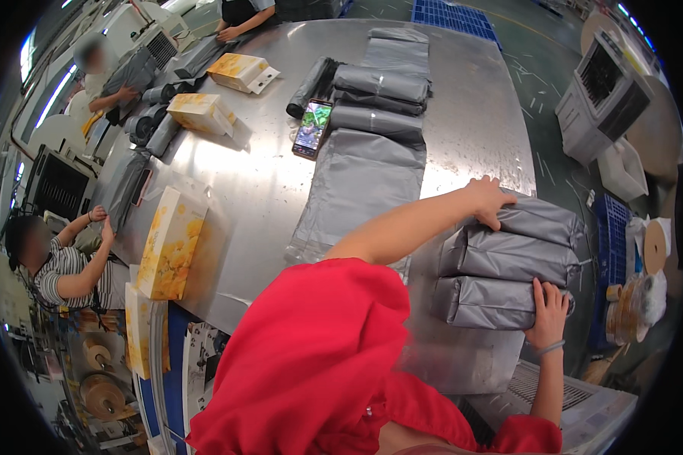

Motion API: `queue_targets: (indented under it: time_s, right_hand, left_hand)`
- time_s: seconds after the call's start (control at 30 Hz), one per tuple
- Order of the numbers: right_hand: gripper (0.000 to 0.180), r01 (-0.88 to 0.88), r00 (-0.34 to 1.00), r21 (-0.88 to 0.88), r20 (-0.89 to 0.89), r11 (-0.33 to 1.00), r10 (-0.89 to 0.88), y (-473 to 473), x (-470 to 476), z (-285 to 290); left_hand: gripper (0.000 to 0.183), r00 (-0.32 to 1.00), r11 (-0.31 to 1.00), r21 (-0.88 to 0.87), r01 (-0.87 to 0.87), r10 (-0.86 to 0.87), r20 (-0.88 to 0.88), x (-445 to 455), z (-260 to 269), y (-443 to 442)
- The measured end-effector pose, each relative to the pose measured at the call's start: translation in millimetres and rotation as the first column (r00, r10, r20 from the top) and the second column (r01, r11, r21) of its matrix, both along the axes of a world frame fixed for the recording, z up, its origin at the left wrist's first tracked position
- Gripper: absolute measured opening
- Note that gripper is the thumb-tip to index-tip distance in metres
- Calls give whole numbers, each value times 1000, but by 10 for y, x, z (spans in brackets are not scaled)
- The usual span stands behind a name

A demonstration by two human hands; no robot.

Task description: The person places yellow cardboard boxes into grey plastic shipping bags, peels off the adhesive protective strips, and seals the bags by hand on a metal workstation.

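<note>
Three grey plastic-film bundles lie side by side at the right end of the metal table. My left hand (489,202) grips the corner of the far bundle (540,219), its fingers spread. On the end of the near bundle (492,302) is my right hand (548,315), fingers over the top; its thumb is hidden. The middle bundle (512,253) lies between them, touching both. Left of them, flat grey plastic bags (370,170) are spread out, partly under my left arm. Folded grey bundles (381,85) lie beyond, beside a lit phone (312,129) and a dark roll (310,88).
Yellow-and-white floral packs (173,244) stand on the left of the metal table (472,114). Several co-workers handle grey film along the left and far edges. Past the right edge are an air cooler (603,96), a blue pallet (610,244) and tape rolls.
</note>
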State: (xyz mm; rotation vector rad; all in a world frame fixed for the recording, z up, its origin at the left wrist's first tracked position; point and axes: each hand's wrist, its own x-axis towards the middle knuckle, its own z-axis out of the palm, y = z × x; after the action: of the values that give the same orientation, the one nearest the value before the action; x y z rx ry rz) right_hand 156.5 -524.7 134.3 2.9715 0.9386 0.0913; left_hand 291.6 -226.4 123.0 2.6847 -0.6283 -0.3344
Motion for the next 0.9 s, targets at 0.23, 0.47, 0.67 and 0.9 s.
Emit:
queue_targets:
  time_s: [0.23, 0.47, 0.67, 0.9]
  right_hand:
    - [105, -13, 997, -112, 76, 994, 22, 445, 832, -63]
    - [71, -65, 976, 336, 218, 940, -11, 1117, 143, -119]
    - [39, -54, 977, 531, -147, 845, 155, 2195, -1228, -535]
    - [33, 140, 966, 671, -254, 729, 49, 2801, -1631, -911]
  left_hand:
    - [42, 905, 923, -347, -164, 281, 320, -248, -269, 1539]
    - [47, 441, 531, -159, -832, 808, 390, -1373, -885, 3734]
    - [59, 551, 654, -152, -741, 722, 418, -1633, -1390, 3861]
    - [54, 560, 682, -111, -723, 672, 484, -1585, -1414, 3979]
